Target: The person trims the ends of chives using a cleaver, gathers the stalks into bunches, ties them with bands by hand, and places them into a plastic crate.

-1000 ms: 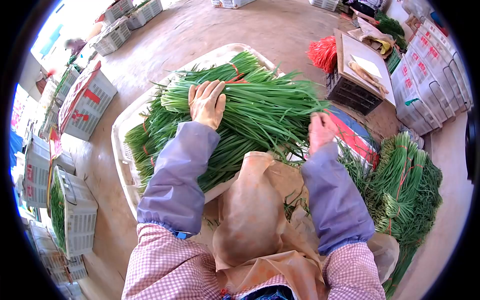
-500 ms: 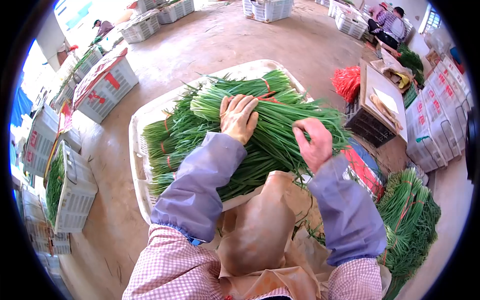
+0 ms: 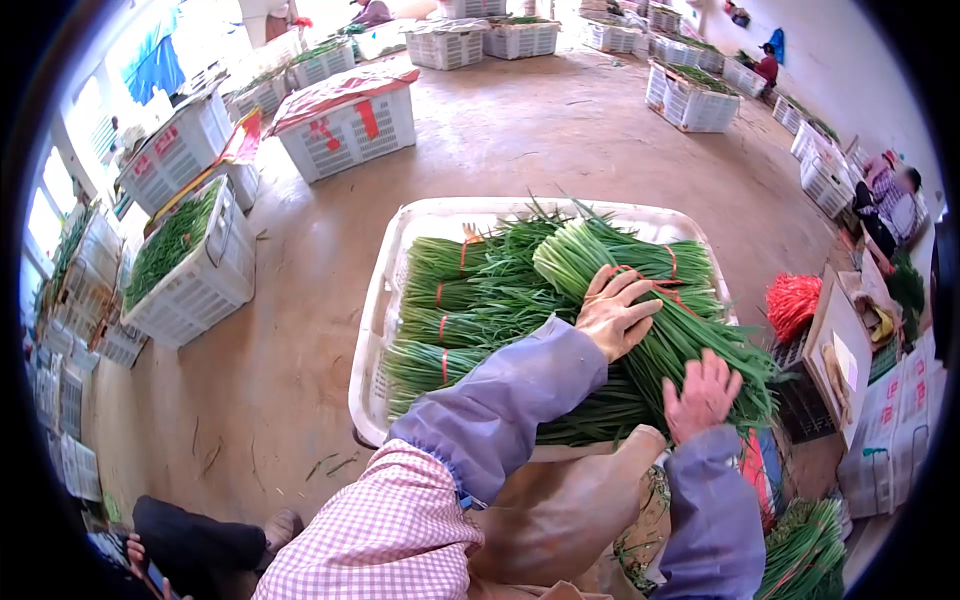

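Observation:
A bundle of garlic chives [image 3: 575,262], tied with red bands, lies slantwise on top of other bundles in a white plastic crate [image 3: 372,372]. My left hand [image 3: 616,318] grips this bundle from above, its fingers curled over the stalks by the band. Lower right, my right hand [image 3: 702,398] lies on the loose leaf ends with its fingers apart. Along the crate's left side, several banded chive bundles [image 3: 425,366] are laid in a row, pale ends to the left. Brown sheeting [image 3: 570,515] covers the area in front of me.
More chives [image 3: 806,550] lie on the floor at lower right. Red plastic strips [image 3: 796,306] rest beside a board-topped dark crate [image 3: 803,395]. White crates [image 3: 345,130] stand to the left and behind. At lower left are another person's leg and shoe [image 3: 283,529].
My view has swung left, so the crate appears further right. My left hand stays on the bundle, while my right hand's fingers have spread from a curled pose over the leaves.

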`<move>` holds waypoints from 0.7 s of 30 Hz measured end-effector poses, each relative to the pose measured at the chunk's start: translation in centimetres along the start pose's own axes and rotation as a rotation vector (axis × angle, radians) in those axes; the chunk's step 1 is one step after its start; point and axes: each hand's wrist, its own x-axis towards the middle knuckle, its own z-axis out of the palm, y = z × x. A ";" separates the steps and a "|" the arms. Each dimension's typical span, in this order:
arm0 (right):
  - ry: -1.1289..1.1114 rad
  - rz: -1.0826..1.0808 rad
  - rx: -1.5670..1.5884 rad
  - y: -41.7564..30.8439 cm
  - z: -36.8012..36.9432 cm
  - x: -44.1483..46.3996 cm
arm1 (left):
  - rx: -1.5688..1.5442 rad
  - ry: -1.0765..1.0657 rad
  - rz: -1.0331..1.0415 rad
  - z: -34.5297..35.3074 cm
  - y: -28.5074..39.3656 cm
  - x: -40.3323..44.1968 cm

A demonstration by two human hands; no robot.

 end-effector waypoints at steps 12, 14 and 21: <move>-0.099 0.515 0.264 13.5 -1.6 -23.8 | -0.035 -0.036 -0.005 -0.4 -0.2 0.6; -0.219 0.613 0.490 9.2 0.8 -27.5 | -0.072 -0.128 -0.039 -0.6 -0.3 1.2; -0.688 0.617 0.945 -5.1 7.7 -33.3 | -0.449 -0.371 -0.099 -2.9 9.1 2.8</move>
